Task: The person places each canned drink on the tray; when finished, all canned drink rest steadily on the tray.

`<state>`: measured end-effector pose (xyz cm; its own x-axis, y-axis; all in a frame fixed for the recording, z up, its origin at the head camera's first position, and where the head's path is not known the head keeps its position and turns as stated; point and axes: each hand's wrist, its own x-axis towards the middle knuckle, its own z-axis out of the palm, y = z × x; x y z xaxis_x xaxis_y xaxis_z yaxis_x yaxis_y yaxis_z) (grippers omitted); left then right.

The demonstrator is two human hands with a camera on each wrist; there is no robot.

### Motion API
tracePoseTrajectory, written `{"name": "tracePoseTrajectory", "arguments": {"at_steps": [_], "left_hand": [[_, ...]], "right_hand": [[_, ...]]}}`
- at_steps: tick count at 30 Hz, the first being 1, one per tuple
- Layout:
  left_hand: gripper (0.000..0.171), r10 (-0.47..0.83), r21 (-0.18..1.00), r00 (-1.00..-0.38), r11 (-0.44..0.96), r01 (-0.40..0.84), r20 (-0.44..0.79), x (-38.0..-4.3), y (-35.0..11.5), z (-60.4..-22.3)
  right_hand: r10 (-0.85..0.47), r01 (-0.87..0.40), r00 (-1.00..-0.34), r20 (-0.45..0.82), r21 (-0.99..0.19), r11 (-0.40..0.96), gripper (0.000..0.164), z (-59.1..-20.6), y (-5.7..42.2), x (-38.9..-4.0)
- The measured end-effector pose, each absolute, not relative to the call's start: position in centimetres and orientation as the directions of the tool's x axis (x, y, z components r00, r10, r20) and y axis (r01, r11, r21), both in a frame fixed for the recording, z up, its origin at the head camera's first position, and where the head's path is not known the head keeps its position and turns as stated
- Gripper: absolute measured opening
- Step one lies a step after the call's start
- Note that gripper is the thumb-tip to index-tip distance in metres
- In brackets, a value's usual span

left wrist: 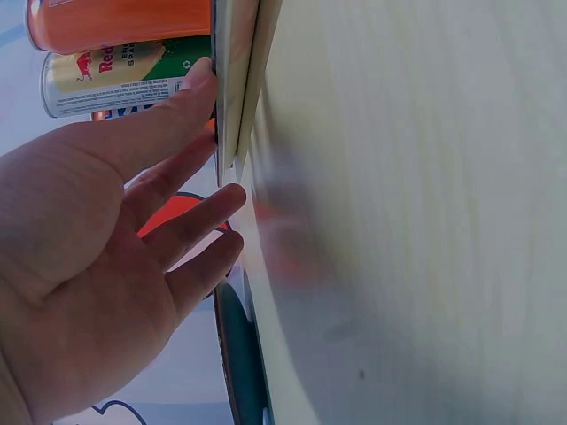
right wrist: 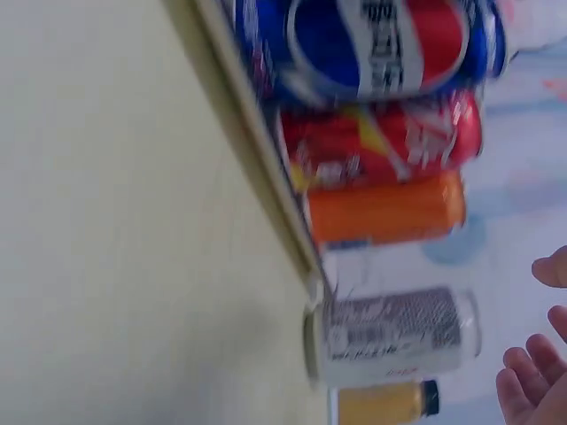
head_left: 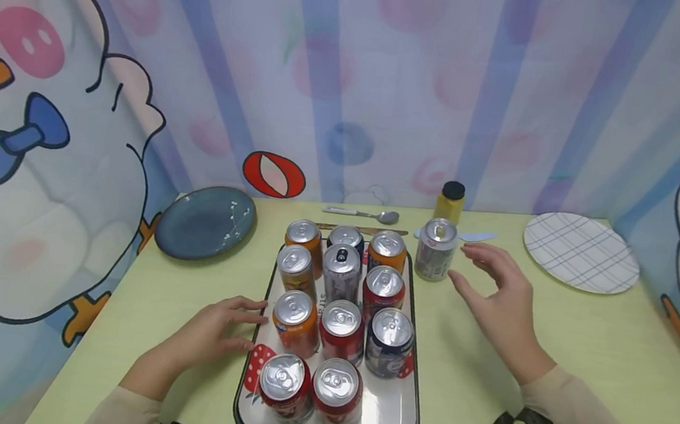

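My left hand (head_left: 206,337) is at the left edge of a strawberry-printed tray (head_left: 386,413), its fingers fairly straight. In the left wrist view, the fingertips (left wrist: 202,78) touch the tray's rim. Several drink cans stand upright on the tray, among them an orange can (head_left: 295,329), a red can (head_left: 341,334) and a dark blue Pepsi can (right wrist: 381,44). A pale grey-white can (head_left: 435,254) stands on the table beyond the tray's right corner. Beside that can, my right hand (head_left: 503,300) hovers with thumb and fingers spread, apart from it and holding nothing.
Behind the pale can stands a yellow bottle with a black lid (head_left: 450,202), near a light blue knife (head_left: 478,236). A spoon (head_left: 365,213) lies behind the tray. A dark blue plate (head_left: 206,223) sits at left, a checked white plate (head_left: 581,253) at right.
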<state>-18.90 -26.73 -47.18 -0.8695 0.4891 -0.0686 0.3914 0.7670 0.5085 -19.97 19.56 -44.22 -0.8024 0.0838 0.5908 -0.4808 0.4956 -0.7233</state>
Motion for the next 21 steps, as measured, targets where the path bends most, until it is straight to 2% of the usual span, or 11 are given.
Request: {"name": "tracePoseTrajectory", "arguments": {"at_steps": [4, 11, 16, 21], "left_hand": [[0.044, 0.483, 0.514, -0.872, 0.769, 0.379, -0.079, -19.0, -26.7, -47.1], [0.043, 0.507, 0.518, -0.86, 0.752, 0.406, -0.063, -18.9, -26.8, -47.3], [0.042, 0.505, 0.524, -0.86, 0.753, 0.399, -0.071, -18.9, -26.8, -47.3], [0.042, 0.488, 0.524, -0.869, 0.762, 0.381, -0.079, -19.0, -26.9, -47.2]], "right_hand": [[0.113, -0.401, -0.849, 0.516, -0.769, 0.498, 0.053, -45.3, 20.8, -23.1], [0.087, -0.287, -0.928, 0.362, -0.845, 0.452, 0.078, -46.4, 21.4, -26.7], [0.024, -0.255, -0.956, 0.294, -0.864, 0.434, 0.077, -46.4, 20.9, -27.7], [-0.001, -0.264, -0.956, 0.293, -0.858, 0.44, 0.073, -46.2, 20.1, -28.1]]}}
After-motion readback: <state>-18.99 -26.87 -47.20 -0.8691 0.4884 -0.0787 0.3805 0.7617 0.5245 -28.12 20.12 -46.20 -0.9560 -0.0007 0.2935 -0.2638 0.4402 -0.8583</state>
